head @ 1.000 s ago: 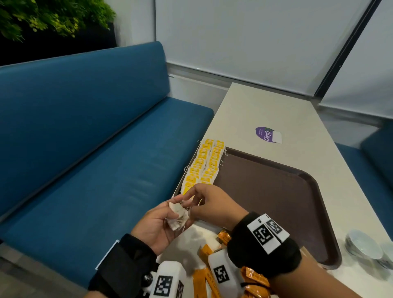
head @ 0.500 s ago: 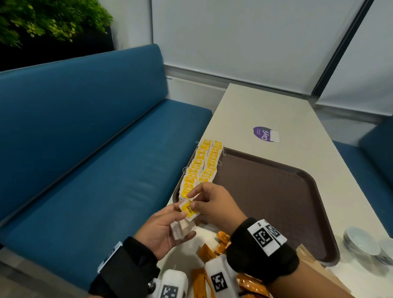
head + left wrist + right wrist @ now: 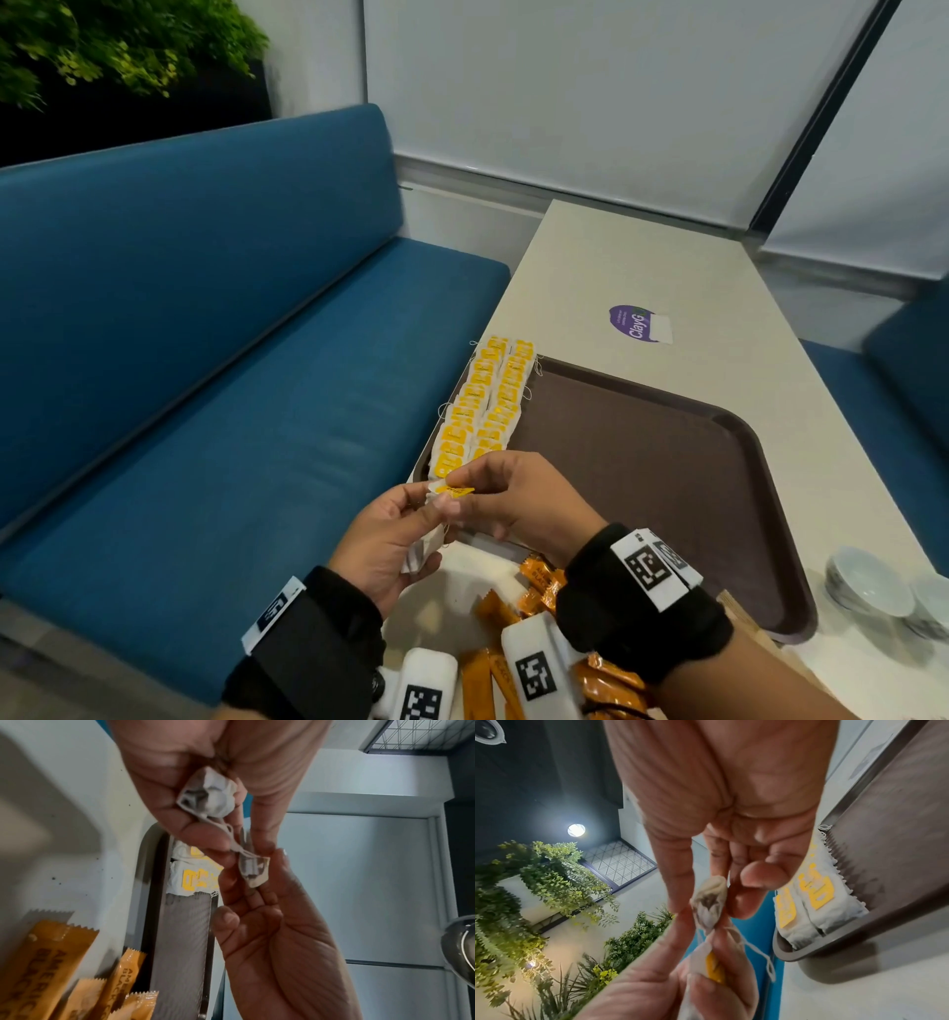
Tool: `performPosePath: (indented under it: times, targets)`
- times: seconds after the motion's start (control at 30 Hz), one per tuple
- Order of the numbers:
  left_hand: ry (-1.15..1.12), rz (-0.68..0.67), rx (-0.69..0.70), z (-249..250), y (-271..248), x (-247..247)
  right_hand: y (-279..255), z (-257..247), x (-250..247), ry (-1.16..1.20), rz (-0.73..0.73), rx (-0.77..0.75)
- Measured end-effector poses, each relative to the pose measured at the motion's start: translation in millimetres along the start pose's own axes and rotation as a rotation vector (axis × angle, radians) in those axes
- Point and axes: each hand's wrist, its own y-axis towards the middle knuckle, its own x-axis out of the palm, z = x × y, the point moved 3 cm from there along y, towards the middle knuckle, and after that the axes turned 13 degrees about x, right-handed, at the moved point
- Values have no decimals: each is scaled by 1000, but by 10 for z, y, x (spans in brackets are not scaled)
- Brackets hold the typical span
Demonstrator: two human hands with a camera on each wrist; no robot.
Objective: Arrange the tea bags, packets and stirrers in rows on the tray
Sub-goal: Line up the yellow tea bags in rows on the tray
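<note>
Both hands meet just short of the near left corner of the brown tray (image 3: 667,493). The left hand (image 3: 390,539) curls round a crumpled tea bag (image 3: 208,797), while the right hand (image 3: 508,498) pinches a second one (image 3: 709,908) by thumb and forefinger; their strings look tangled together. The two tea-bag rows (image 3: 488,406) run lengthwise straight away from the fingertips, their near end just beyond the right hand, the nearer one. Orange packets (image 3: 513,663) lie under the wrists.

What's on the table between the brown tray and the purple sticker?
Nothing: in the head view, only bare cream tabletop lies between the brown plastic tray and the round purple sticker.
</note>
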Motion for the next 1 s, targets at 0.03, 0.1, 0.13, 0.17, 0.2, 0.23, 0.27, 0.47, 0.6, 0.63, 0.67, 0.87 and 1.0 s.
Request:
performPosePath:
  times: [0.03,0.1,0.13,0.17,0.2,0.23,0.27,0.47,0.6,0.63,0.67,0.87,1.0]
  targets:
    - [4,8,6,-6,1,-8,-8,-6,2,17,-1,-2]
    - [16,15,8,-20,2,-24,-12,-8,7,4,-13,-9]
    - [23,16,4,-27,-1,-33,-14,-9,19,-20,-22,-13]
    - [30,17,1,-29,-3,-35,-12,-9,31,-46,-29,-13]
    - [38,21,1,-34,-1,-42,-5,0,42,-64,-31,-12]
    - [50,27,3,-34,1,-49,1,6,51,-75,-28,-9]
    - [66,31,8,-30,2,-58,3,11,60,-80,-23,-9]
    - [91,3,8,-64,39,-96,32,35,52,-18,25,46]
    - [58,-30,6,-23,44,-91,-11,-1,6,65,-119,-8]
    - [41,-52,2,2,41,-87,-21,-20,-15,36,-168,-26]
    - [27,-79,-8,29,32,-83,-26,-38,-39,-22,-201,-46]
    - [29,-173,-85,88,-17,-31,-92,-191,-88,-416,-170,-298]
    - [56,-229,-129,72,-51,-7,-122,-242,-48,-548,-168,-409]
